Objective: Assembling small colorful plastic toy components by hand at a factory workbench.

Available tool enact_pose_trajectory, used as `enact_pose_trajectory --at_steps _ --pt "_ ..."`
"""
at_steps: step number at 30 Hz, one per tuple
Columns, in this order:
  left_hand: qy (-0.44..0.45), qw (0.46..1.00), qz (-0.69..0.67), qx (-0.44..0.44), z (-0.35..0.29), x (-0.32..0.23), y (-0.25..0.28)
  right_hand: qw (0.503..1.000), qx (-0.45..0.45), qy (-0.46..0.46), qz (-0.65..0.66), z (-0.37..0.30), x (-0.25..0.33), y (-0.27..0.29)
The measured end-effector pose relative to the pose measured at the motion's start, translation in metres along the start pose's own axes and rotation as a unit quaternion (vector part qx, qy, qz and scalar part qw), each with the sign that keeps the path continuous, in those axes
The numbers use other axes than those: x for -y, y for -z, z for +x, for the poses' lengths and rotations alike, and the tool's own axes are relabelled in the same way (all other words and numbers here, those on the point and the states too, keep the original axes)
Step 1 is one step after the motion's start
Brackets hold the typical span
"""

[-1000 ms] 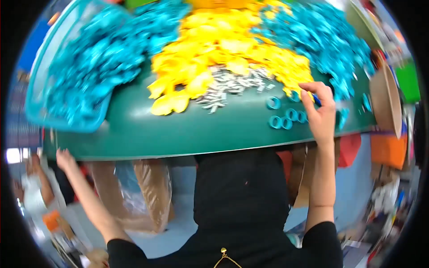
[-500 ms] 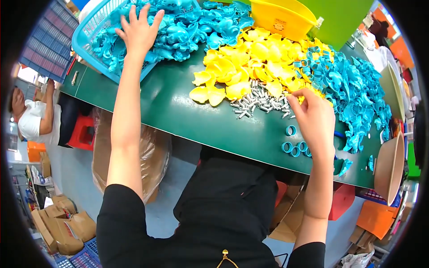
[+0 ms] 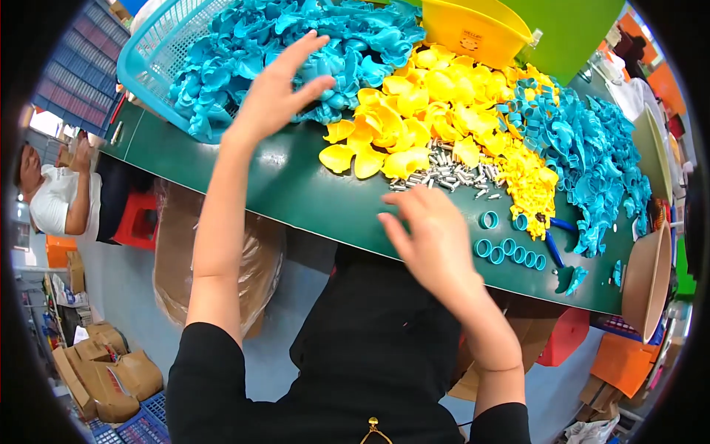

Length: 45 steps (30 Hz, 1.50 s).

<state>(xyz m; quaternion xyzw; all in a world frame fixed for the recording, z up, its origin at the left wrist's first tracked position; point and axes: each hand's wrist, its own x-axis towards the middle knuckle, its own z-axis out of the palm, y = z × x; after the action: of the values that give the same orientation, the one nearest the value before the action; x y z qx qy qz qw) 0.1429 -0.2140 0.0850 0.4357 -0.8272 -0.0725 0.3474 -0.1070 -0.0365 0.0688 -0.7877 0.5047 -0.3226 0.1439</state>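
Many blue pieces [image 3: 222,70] lie in the basket [image 3: 154,61]; left hand [image 3: 272,98] nearby, right hand [image 3: 438,235] near silver bits [image 3: 444,172], each grip open.

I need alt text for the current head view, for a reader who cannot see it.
An open left hand is over a heap of teal plastic pieces; the open right hand is over the dark green table, near small silver metal cylinders. Curved yellow plastic pieces lie beyond the cylinders, and small teal plastic rings sit to the right.
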Motion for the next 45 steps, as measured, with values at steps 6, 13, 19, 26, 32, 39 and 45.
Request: enact_pose_trajectory --at_steps 6,13,19,26,32,39,45 --pt "-0.070 0.907 0.355 -0.217 -0.012 0.052 0.071 0.995 0.041 0.084 0.041 -0.003 0.018 -0.060" --pt "-0.064 0.885 0.457 -0.064 -0.033 0.022 0.009 0.999 -0.033 0.003 0.031 -0.018 -0.008 -0.025" --pt "-0.029 0.965 0.238 -0.105 -0.048 0.032 -0.002 0.994 -0.073 -0.076 -0.020 -0.010 -0.028 -0.002" --pt "0.177 0.958 -0.130 -0.184 -0.092 -0.020 0.048 0.996 -0.037 -0.016 -0.082 -0.008 -0.035 -0.006" --pt "0.137 0.963 0.229 -0.036 -0.144 -0.034 0.043 0.989 0.001 0.043 -0.141 0.007 -0.038 -0.008" --pt "0.001 0.973 0.221 -0.065 -0.154 -0.051 0.013 0.977 -0.211 0.000 0.000 -0.021 -0.042 0.023" --pt "-0.121 0.987 -0.090 0.060 -0.134 -0.162 -0.079 0.873 -0.182 -0.260 0.369 -0.105 -0.011 0.033"
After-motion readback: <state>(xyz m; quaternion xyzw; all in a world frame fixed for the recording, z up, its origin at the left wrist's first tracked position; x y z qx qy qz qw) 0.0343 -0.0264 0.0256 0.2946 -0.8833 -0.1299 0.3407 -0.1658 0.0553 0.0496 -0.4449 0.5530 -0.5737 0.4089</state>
